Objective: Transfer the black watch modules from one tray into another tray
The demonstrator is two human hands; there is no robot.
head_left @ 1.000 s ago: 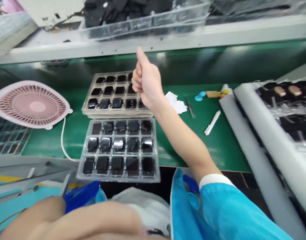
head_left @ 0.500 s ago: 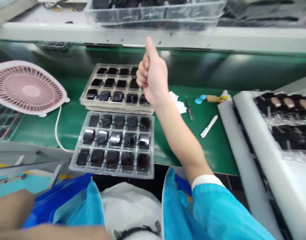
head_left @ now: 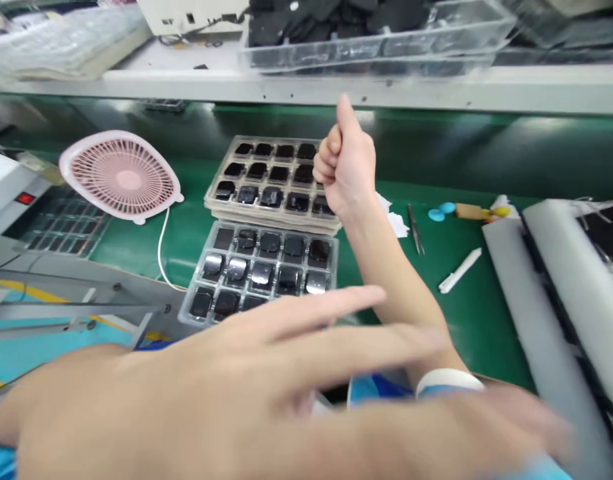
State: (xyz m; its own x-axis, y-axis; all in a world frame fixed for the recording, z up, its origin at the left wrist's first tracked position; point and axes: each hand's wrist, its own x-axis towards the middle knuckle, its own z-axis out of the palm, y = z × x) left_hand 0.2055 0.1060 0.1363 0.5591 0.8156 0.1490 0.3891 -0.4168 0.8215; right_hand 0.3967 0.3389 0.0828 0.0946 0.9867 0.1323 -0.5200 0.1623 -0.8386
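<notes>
Left hand: large and blurred across the bottom of the frame, this left hand [head_left: 186, 387] has its fingers spread toward the lower right.
Right hand: above centre, the right hand [head_left: 349, 160] makes a fist, fingers curled to the palm and thumb straight up; I can't tell from here if anything sits inside that grip.
Front tray: just left of centre lies a clear tray [head_left: 200, 272] of square black pieces [head_left: 289, 279] in rows, some catching the light; the left hand hides its lower right part from me.
Green surface: the surface [head_left: 491, 327] runs across the middle, with a white pen-like stick [head_left: 460, 271] right of centre, and tweezers [head_left: 415, 230] and torn white paper [head_left: 399, 225] near the right forearm.
Rear stack: right behind the front tray, a tray stack [head_left: 271, 217] carries more black pieces; the fist covers my view of its right end.
Pink fan: upper left of centre, the fan [head_left: 129, 179] tilts beside the stack, its white cord [head_left: 161, 247] trailing down.
Shelf: along the top, a pale shelf [head_left: 306, 87] bears a clear bin [head_left: 336, 51] heaped with dark pieces.
</notes>
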